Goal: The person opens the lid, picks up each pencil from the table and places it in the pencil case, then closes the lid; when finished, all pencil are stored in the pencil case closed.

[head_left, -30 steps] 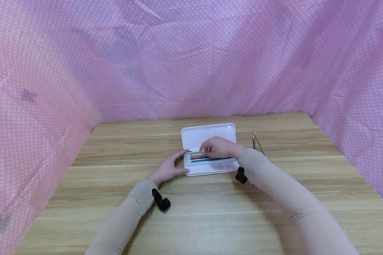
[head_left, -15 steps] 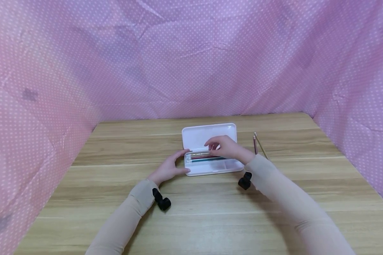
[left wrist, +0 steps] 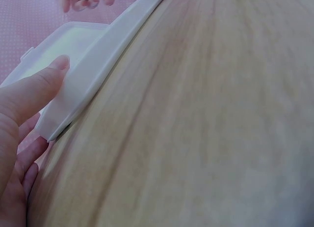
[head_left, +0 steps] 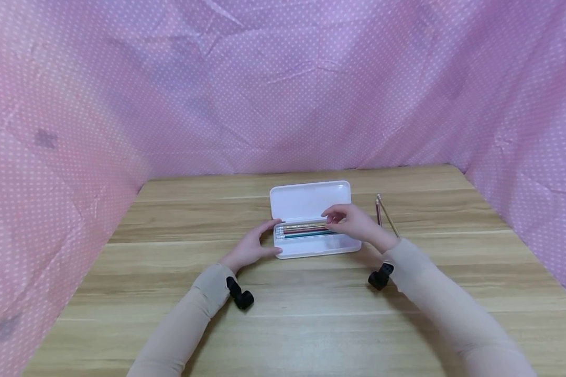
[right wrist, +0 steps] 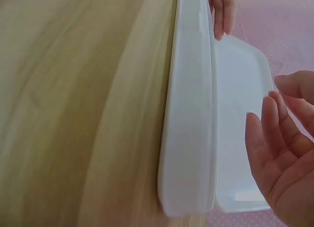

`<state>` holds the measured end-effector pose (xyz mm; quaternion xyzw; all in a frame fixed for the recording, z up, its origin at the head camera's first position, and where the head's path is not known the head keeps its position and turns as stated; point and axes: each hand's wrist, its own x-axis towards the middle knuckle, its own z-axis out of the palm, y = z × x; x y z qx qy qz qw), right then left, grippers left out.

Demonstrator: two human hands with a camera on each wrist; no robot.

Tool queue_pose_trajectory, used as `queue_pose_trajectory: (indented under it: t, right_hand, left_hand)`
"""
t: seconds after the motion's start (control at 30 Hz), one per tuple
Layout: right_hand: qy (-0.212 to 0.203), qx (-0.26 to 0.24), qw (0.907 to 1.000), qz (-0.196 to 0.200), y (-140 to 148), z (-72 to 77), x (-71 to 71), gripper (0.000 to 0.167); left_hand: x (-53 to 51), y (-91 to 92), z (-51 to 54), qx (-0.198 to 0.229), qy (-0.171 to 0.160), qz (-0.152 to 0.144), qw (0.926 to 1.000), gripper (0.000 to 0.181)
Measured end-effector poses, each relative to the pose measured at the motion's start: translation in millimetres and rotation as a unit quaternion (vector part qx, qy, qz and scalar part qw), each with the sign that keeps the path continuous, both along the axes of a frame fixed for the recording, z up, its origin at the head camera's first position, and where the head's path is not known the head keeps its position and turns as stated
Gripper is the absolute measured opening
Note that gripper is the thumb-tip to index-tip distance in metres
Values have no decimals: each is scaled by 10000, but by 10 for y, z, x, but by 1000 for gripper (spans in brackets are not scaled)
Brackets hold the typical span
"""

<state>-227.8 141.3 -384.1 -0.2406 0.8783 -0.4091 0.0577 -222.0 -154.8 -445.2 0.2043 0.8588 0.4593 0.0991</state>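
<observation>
A white pencil case (head_left: 306, 248) lies open in the head view, its lid (head_left: 306, 199) tilted back behind it. Several pencils (head_left: 302, 230) with white eraser ends are laid lengthwise inside, in gold, red and green tones. My left hand (head_left: 249, 251) grips the case's left end, thumb at the front and fingers at the back; the left wrist view shows the thumb (left wrist: 41, 89) against the white wall. Above the right part of the case hovers my right hand (head_left: 356, 225), its fingers loosely bent. Nothing shows between those fingers (right wrist: 272, 124) in the right wrist view.
To the right of the case, a dark red pencil (head_left: 378, 213) and a gold pencil (head_left: 389, 215) lie on the wooden table (head_left: 302, 324), partly behind my right wrist. Pink dotted cloth (head_left: 283, 94) rises behind the table and at both sides.
My right hand has moved to the right along the case, away from the eraser ends, uncovering more of the pencils. My left hand keeps its place on the case.
</observation>
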Motion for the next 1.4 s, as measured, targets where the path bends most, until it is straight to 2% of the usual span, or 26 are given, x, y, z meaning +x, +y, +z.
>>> queue_pose_trajectory:
  t: [0.37,0.6,0.83,1.03,1.4]
  right_hand:
    - [36,55,9991,-416,360,-47,63,26]
    - [-223,175,9970,-727,580,-47,80,31]
    - [-47,410,9963,-753,774,-50,94,33]
    - [-228,348,9956,-835,896,-62,116,35]
    - [-378,545,9922,-1057,1087,-91,90,36]
  left_hand:
    - [-8,-3,0,28,0,-13,10000,76]
    - [-13,-12,0,-6,142,-106,9998,76]
    - [-18,-11,-6,-57,82,-56,9999,76]
    - [-14,-11,-15,13,6,-50,10000,76]
    - [-18,-10,-27,87,55,-80,9999,76]
